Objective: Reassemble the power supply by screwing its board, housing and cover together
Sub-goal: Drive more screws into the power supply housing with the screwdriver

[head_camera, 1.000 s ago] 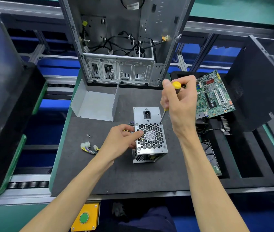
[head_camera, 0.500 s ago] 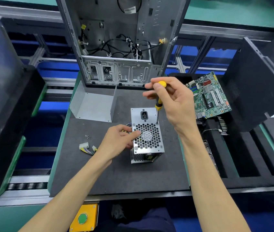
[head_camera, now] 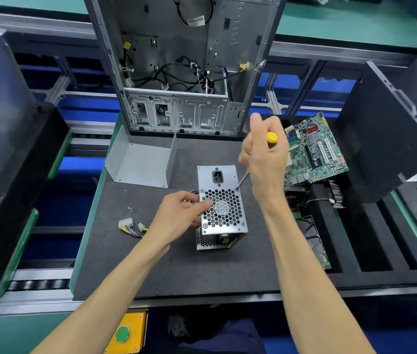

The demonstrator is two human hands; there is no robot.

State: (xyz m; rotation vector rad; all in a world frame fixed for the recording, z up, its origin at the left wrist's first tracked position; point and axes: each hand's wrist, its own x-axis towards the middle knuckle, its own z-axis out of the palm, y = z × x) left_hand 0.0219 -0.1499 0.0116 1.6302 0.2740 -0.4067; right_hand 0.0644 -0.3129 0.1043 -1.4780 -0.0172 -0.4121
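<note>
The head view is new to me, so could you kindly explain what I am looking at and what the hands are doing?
The camera sits on a person's head, looking down at a dark work mat. The left hand steadies a silver power supply with a honeycomb fan grille. The right hand grips a yellow-handled screwdriver, its tip at the grille's far right corner. Nearby lie a bent metal cover, loose screws, a cable connector, a green motherboard and, behind, an open computer case.

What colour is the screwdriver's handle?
Yellow: the screwdriver handle's tip shows above the right hand, in the head view.
</note>
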